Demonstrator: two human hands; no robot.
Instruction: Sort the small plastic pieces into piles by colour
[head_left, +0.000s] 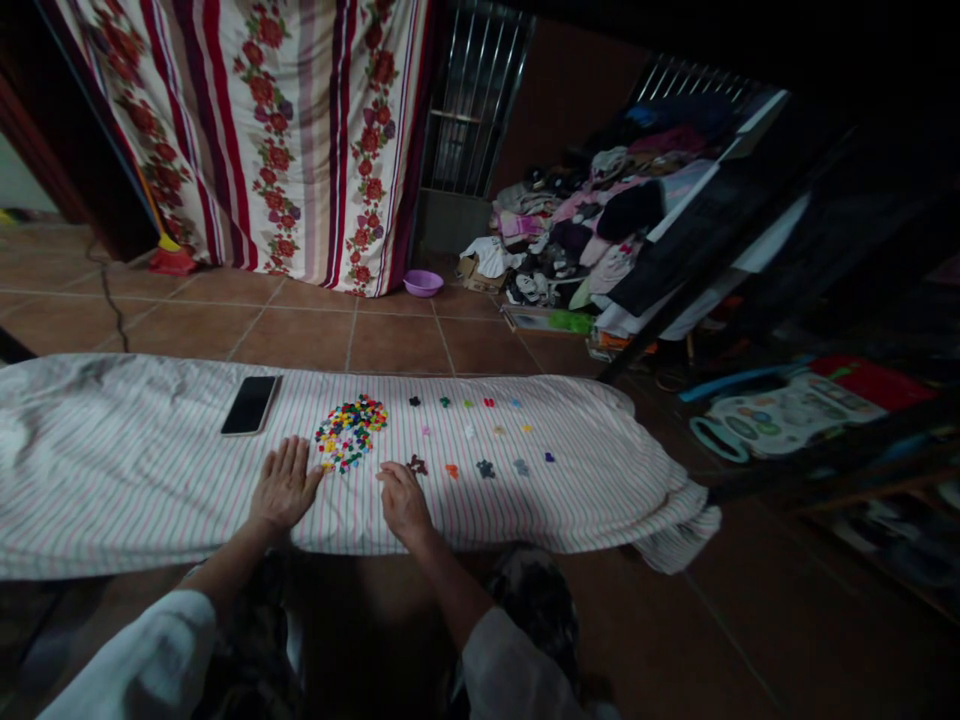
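On the striped cloth (202, 490) lies a mixed pile of small colourful pieces (351, 432). My left hand (283, 485) rests flat at the pile's lower left, fingers spread. To the right of the pile, my right hand (403, 500) has its fingers curled together near a small dark brown group (417, 465); whatever its fingertips hold, if anything, is too small to make out. Further right are small groups sorted by colour in rows, among them orange (451, 470), dark grey (486, 468), grey (521, 466) and dark blue (550, 457).
A black-screened phone (251, 405) lies left of the pile. Beyond the cloth's far edge are a tiled floor (300, 335), a purple basin (424, 283), a floral curtain (277, 130) and a heap of clothes (585, 220). A toy board (780, 415) stands at the right.
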